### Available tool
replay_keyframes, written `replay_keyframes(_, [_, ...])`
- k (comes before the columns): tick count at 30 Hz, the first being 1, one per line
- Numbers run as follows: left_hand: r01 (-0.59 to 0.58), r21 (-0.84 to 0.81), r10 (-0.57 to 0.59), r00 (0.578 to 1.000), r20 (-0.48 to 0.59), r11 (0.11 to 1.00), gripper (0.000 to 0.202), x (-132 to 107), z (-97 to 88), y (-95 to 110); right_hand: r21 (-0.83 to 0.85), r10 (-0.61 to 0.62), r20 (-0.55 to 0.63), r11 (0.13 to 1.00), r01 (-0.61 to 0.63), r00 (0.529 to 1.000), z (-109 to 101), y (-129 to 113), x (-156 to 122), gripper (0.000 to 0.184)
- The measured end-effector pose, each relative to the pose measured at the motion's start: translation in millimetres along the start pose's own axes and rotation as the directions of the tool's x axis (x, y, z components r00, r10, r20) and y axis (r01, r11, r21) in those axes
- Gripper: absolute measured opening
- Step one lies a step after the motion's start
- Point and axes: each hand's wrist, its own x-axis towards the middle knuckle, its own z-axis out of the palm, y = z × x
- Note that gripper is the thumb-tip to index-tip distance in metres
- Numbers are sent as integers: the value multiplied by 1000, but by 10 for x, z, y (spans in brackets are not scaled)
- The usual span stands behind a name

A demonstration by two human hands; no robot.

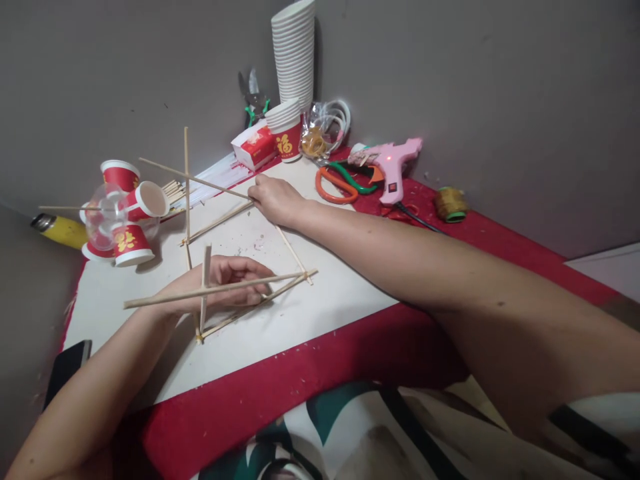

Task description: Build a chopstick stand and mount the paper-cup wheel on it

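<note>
A frame of thin wooden sticks (235,219) stands on the white board, its corners bound with small yellowish ties. My right hand (275,199) is closed around the far right corner, where several sticks meet; its fingertips are partly hidden. Inside the frame, my left hand (235,275) is curled with thumb and fingers at the near lower stick (227,325). A slanting stick (165,298) crosses in front of that hand and covers part of it. Two upright sticks rise at the left corners, the far one (187,153) being taller.
Red-and-white paper cups (134,245) are joined around a clear ball at left, near a yellow bottle (65,230). Behind are stacked cups (294,57), pruning shears (254,100), scissors (336,185) and a pink glue gun (393,167). A phone (67,367) lies at the left edge.
</note>
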Motion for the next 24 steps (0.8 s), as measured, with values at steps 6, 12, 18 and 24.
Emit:
replay_keyframes(6, [-75, 192, 62, 996, 71, 979, 53, 247, 175, 142, 10, -9, -12, 1000, 9, 1000, 18, 24, 4, 39])
replay_keyframes(12, [-278, 446, 270, 959, 84, 850, 36, 386, 190, 39, 45, 12, -39, 999, -11, 999, 35, 25, -11, 36])
replay_keyframes(18, [-411, 522, 409, 904, 126, 747, 33, 407, 180, -85, 68, 67, -6, 995, -67, 998, 5, 3, 11, 33])
replay_keyframes(24, [-439, 585, 416, 891, 183, 682, 33, 449, 143, -119, 83, -1, 83, 997, -6, 997, -213, 31, 79, 40])
